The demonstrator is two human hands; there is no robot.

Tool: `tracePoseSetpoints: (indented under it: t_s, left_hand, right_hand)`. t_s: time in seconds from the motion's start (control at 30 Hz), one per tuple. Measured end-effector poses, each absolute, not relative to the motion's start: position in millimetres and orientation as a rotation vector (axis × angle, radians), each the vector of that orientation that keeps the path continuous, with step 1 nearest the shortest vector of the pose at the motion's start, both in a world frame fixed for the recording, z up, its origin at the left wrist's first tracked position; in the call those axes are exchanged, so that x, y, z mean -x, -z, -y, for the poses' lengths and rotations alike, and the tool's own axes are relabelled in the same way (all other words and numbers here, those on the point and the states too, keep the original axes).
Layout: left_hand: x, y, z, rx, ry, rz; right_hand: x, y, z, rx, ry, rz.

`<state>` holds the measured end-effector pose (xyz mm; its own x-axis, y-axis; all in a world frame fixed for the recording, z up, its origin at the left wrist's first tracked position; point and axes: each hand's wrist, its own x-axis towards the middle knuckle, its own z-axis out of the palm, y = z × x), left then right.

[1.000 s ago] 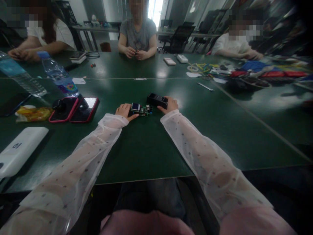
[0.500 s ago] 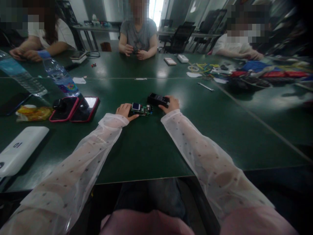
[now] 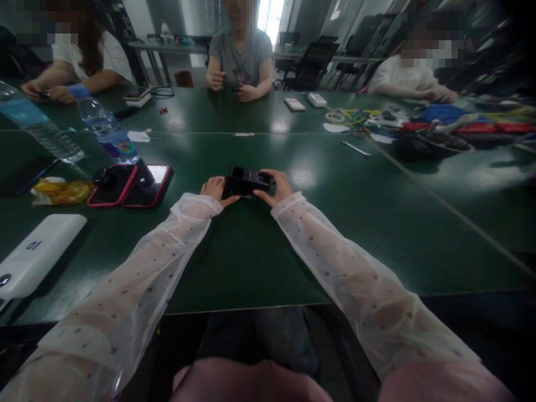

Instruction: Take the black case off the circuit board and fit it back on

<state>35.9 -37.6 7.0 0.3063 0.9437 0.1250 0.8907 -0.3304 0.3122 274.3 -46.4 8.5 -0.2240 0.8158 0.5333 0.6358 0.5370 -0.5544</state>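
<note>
Just above the green table, my right hand point(image 3: 274, 188) is closed on the right end of a black plastic casing point(image 3: 249, 177) with a window-like opening at its left end. The casing lies over a circuit board point(image 3: 245, 195), and only a thin strip of the board's near edge shows beneath it. My left hand point(image 3: 216, 191) grips the left end of the board between thumb and fingers. The board's small screen and parts are hidden by the casing. Whether the two pieces are seated together, I cannot tell.
To the left are two red-edged phones point(image 3: 146, 187), a yellow packet point(image 3: 62, 191), a white power bank point(image 3: 39, 254) and water bottles point(image 3: 111, 134). A wrench point(image 3: 355, 148) lies at right, near tangled cables point(image 3: 352, 118). Three people sit across the green table point(image 3: 234, 257).
My right hand has moved left and laid the black casing over the circuit board, covering its screen and components. My left hand has stayed on the board's left end.
</note>
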Motion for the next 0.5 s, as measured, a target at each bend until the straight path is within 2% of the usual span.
tracePoseSetpoints:
  t_s: [0.23,0.5]
  left_hand:
    - [-34,0,35,-2.314,-0.623,-1.663]
    - [-35,-6,37,-2.32,-0.541,-1.647]
  right_hand:
    - [-276,-1,38,1.278,-0.362,2.074]
    - [-278,0,35,1.233,-0.317,2.171]
